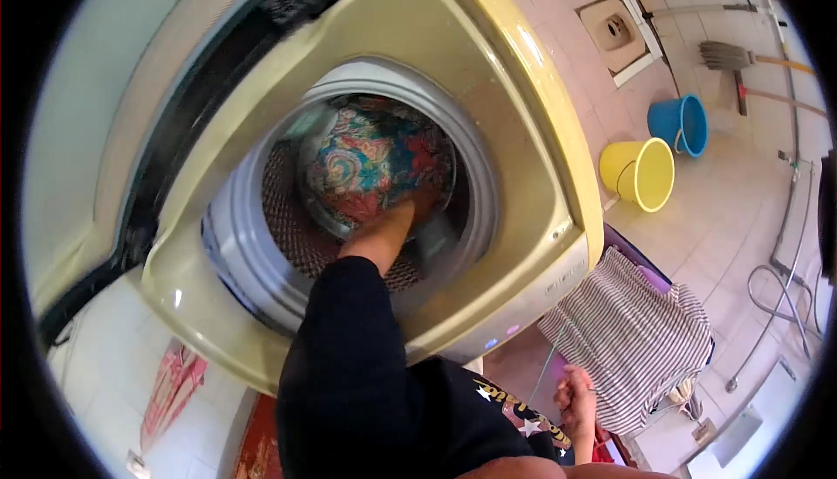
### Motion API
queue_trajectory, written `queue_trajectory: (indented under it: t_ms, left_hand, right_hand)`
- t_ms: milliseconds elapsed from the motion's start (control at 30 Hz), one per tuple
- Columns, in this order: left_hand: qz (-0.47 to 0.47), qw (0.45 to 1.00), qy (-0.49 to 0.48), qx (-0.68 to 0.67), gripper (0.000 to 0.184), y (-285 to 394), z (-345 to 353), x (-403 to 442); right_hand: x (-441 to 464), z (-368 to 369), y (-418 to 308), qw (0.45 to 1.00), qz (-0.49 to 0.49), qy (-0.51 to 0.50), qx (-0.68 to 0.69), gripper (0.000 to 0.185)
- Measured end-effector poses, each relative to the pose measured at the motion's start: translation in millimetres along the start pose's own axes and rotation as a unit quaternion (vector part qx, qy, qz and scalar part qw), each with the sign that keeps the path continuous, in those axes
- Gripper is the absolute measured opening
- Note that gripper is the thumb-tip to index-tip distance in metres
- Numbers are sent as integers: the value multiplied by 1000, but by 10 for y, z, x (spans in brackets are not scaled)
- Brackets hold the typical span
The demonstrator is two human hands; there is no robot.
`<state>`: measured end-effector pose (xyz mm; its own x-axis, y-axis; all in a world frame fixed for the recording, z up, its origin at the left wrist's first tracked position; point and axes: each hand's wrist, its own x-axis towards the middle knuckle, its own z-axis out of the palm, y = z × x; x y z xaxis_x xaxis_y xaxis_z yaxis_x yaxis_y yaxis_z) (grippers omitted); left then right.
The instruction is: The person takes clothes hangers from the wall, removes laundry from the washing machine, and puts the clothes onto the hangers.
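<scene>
My left hand (422,203) reaches deep into the drum (283,204) of a pale yellow top-loading washing machine (514,122). It touches a colourful patterned cloth (362,161) lying at the bottom, and its fingers are in shadow, so their grip cannot be made out. Outside the machine, my right hand (575,396) hangs low in front of my body with its fingers curled. Whatever they hold, if anything, is hidden. Close beside it lies a grey-and-white striped cloth (632,331).
The machine's raised lid (96,130) stands on the left. Beyond the machine are a yellow bucket (654,176), a blue bucket (692,126), a squat toilet (615,33) and a mop (725,56). A hose (774,305) hangs at the right. A pink-and-white cloth (174,392) is at lower left.
</scene>
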<state>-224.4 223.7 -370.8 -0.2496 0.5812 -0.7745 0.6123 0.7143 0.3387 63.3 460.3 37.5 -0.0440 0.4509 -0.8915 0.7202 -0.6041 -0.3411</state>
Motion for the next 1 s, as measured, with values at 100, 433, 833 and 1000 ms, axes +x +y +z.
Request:
queue_trajectory:
  t_ms: [100,433,833,1000]
  left_hand:
    - [28,958,236,-161,40,69,465,314]
    - [-69,964,244,-74,31,-244,476,365]
    - [-203,973,105,-29,28,-884,-1260,-2670]
    - [-11,877,459,-141,25,-236,-1740,-3780]
  right_hand:
    - [67,71,167,998,49,-29,-19,16]
    - [202,250,316,994,61,-68,-66,16]
    - [151,-89,557,984,-59,-140,-92,13]
    - [221,-387,728,951,-190,-217,-110,15]
